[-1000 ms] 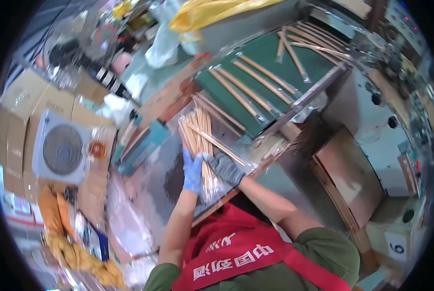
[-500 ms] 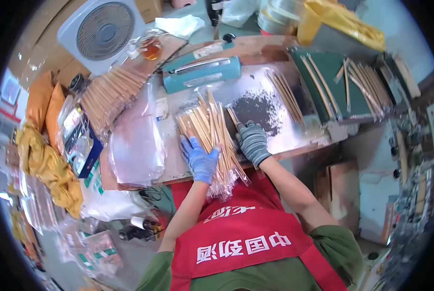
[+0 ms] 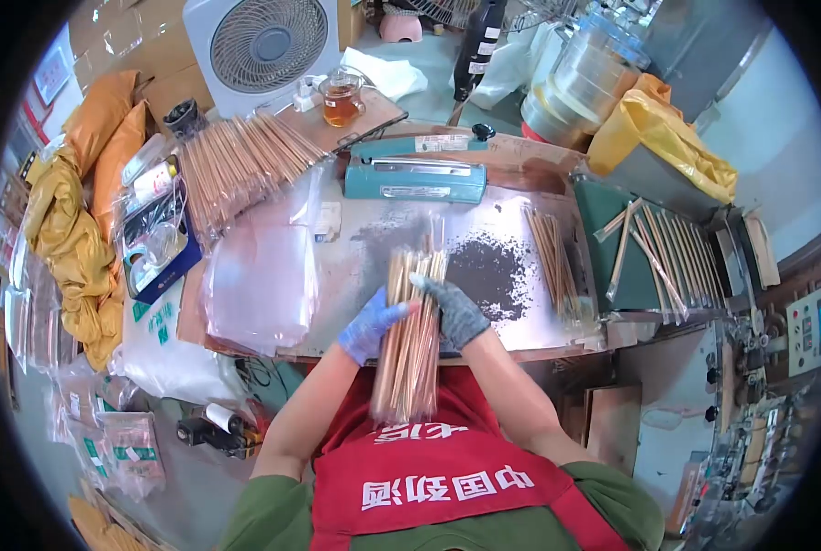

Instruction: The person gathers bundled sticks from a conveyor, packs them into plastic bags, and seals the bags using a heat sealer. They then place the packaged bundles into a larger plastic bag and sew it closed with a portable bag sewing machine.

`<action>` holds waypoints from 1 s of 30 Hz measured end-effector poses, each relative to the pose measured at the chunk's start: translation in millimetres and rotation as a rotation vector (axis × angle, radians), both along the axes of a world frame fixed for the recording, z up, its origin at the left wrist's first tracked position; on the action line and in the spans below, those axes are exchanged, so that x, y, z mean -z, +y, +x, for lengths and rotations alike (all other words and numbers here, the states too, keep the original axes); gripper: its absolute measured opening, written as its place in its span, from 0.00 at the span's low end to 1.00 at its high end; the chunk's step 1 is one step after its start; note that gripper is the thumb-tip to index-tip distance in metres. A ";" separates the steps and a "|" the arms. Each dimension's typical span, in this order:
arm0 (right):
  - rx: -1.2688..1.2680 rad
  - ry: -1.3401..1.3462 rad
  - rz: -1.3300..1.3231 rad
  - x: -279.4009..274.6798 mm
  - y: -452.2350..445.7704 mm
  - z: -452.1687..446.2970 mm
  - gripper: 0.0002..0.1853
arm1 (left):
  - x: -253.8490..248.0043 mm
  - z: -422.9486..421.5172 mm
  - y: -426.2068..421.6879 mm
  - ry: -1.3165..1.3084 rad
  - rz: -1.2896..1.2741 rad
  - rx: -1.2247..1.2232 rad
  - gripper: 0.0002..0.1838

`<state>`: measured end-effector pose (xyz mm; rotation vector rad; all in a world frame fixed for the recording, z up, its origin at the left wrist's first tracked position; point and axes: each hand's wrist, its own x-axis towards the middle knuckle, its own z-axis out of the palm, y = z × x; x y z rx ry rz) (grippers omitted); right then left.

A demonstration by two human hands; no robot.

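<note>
Over the table's front edge, a bundle of wooden sticks (image 3: 408, 354) in clear plastic sleeves stands between my two hands. My left hand (image 3: 366, 327), in a blue striped glove, wraps its left side with the thumb across the front. A grey glove covers my right hand (image 3: 458, 314), which presses the right side near the upper part. The bundle's lower end hangs in front of the red apron (image 3: 438, 468). Farther back, a teal bag sealer (image 3: 415, 180) lies on the worktable (image 3: 355, 266).
A pile of wrapped sticks (image 3: 240, 170) lies at left, above a stack of clear bags (image 3: 259, 289). Several sticks (image 3: 552, 257) lie on the right of the table. A green tray (image 3: 603, 197) holds more. A glass of tea (image 3: 340, 103) stands near the fan (image 3: 268, 46).
My right hand has moved from the table to the bundle. Both hands now squeeze the fanned sticks into a tighter, more upright bundle nearer my body. The camera view has shifted.
</note>
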<state>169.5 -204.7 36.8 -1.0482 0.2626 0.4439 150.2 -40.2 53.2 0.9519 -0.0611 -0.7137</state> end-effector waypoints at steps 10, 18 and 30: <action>0.042 -1.228 -1.008 -125.8 -17.5 -12.8 0.55 | -82.7 31.5 0.8 -0.867 0.149 -0.228 0.65; 0.056 -0.997 -0.589 -98.8 -6.4 12.9 0.62 | -63.8 35.9 -17.1 -1.220 0.319 -0.271 0.56; -0.428 -0.349 0.056 -59.4 16.7 -4.2 0.26 | 12.6 -44.5 26.0 -0.443 0.345 -0.255 0.29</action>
